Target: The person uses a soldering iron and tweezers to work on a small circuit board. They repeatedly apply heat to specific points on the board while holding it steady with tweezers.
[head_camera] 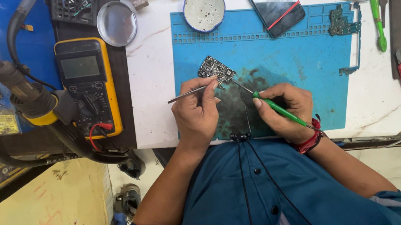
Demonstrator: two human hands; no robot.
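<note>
Tweezers [187,94], green screwdriver [278,110] over circuit board [216,68]

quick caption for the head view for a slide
Left hand holds tweezers and right hand a green-handled tool at a circuit board on a blue mat.

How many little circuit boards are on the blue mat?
2. One circuit board lies near the mat's middle, under the tools in the left hand and right hand. The other board sits at the blue mat's upper right corner.
</note>
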